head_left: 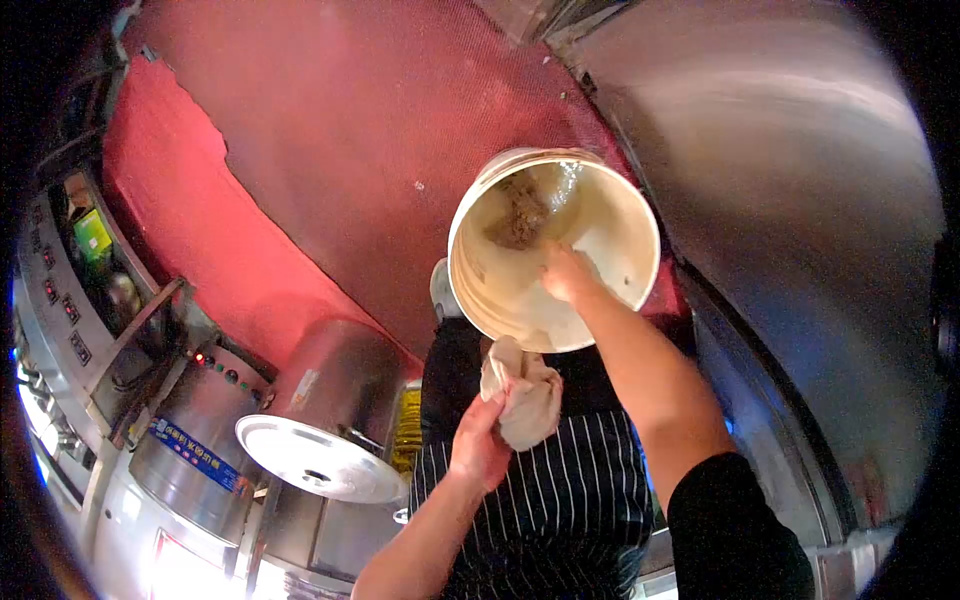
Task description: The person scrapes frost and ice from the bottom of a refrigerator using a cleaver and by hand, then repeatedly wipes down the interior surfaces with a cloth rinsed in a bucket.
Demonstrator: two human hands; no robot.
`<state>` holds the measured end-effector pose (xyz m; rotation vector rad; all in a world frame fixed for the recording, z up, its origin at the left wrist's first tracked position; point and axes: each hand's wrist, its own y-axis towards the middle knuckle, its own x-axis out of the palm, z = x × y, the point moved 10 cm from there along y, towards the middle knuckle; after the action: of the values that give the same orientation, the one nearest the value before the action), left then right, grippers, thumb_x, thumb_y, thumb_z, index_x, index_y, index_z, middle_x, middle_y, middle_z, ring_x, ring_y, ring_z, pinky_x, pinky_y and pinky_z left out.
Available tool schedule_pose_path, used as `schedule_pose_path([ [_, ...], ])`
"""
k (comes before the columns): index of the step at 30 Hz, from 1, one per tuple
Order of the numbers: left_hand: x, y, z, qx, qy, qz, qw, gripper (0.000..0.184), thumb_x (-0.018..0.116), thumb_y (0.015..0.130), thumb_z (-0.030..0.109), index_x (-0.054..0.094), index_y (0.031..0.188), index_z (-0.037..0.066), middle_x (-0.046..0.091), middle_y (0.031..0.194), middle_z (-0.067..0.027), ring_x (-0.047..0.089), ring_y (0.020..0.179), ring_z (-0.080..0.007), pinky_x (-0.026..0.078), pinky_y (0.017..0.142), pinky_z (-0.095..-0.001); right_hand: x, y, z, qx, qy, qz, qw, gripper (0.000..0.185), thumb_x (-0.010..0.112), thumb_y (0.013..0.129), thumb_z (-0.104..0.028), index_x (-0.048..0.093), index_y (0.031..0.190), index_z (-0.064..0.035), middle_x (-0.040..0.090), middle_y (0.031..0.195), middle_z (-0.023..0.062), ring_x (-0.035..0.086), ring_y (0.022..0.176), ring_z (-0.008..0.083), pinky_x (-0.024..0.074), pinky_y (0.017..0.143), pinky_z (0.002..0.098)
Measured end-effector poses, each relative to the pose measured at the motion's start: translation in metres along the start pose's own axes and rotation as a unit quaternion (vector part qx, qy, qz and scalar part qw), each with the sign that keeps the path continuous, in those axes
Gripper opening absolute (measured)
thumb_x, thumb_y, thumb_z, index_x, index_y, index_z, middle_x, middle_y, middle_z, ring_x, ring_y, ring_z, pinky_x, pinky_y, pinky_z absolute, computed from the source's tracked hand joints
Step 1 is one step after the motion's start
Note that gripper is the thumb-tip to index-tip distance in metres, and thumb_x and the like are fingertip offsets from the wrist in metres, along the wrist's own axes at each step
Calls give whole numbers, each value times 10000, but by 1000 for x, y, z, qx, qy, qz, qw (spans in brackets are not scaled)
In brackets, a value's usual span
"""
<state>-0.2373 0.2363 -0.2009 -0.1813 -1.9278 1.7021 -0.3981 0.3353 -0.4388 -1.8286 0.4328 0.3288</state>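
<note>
My left hand (482,440) is closed on a crumpled off-white cloth (530,400), held in front of the striped apron just below the bucket's rim. A cream-coloured bucket (625,230) tips its mouth towards me. Inside it lies a brown, lumpy mass (522,215) with a shiny wet patch beside it. My right hand (568,272) reaches into the bucket, close to the brown mass, with its fingers curled together. What those fingers hold, if anything, is hidden.
Red matting (330,130) covers the floor. A large lidded steel pot (320,460) stands at lower left, beside a container of yellow liquid (408,430). Steel equipment with controls (200,440) lines the left. A broad steel surface (800,200) borders the right.
</note>
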Motion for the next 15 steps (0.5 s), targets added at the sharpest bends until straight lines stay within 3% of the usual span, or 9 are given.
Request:
schedule_pose_path([
  [1,-3,6,-3,-19,16,17,1000,722,598,947,470,373,1502,67,517,1451,-133,520,1316,-321,406,1125,-496,4,17,2,0,-18,3,1000,583,630,873,-233,493,1418,-76,575,1338,248,559,1238,381,420,1072,461],
  [2,-6,11,-5,-20,14,13,1000,726,607,941,470,375,1496,64,524,1439,-129,528,1305,-312,415,1113,-487,16,38,8,28,-16,-63,998,688,621,871,-225,382,1491,-46,513,1422,258,509,1304,401,395,1112,455],
  [3,-7,15,-7,-20,12,9,1000,729,615,935,470,377,1491,62,531,1426,-125,535,1293,-302,423,1102,-479,31,60,14,29,-15,-70,997,688,621,871,-225,382,1491,-46,513,1422,258,509,1304,401,395,1112,455],
  [5,-10,25,-7,-20,0,27,999,701,621,930,455,407,1462,52,559,1381,-119,555,1260,-282,427,1090,-451,57,103,26,-36,73,10,997,753,612,874,-224,300,1533,-37,492,1438,276,469,1340,422,378,1130,454],
  [7,-11,33,-15,-37,-96,-13,995,533,625,991,252,447,1443,31,588,1376,-123,563,1273,-247,420,1109,-421,57,123,15,-121,97,80,985,798,590,886,-231,216,1566,-48,493,1427,301,470,1334,448,389,1124,464],
  [9,-6,36,-7,-22,-64,13,998,488,624,996,213,475,1425,33,604,1355,-111,564,1263,-231,418,1102,-415,42,125,-8,-182,94,126,971,822,571,896,-239,160,1585,-62,501,1410,320,484,1317,466,406,1112,474],
  [11,-8,41,-7,-24,-67,-3,997,486,623,998,212,476,1423,29,614,1338,-107,562,1263,-227,423,1095,-410,60,139,24,44,195,65,978,699,543,920,-266,296,1543,-66,594,1268,331,582,1192,479,469,1035,500],
  [12,-9,44,-7,-25,-65,-1,998,486,623,998,212,476,1423,29,614,1338,-107,562,1263,-227,423,1095,-410,70,151,33,46,197,65,977,699,543,920,-266,296,1543,-66,594,1268,331,582,1192,479,469,1035,500],
  [15,-15,51,-2,-16,7,44,999,689,692,910,381,444,1435,10,591,1343,-115,543,1267,-263,402,1099,-436,95,182,66,30,101,106,989,545,531,930,-286,483,1419,-49,653,1143,318,635,1078,488,513,953,517],
])
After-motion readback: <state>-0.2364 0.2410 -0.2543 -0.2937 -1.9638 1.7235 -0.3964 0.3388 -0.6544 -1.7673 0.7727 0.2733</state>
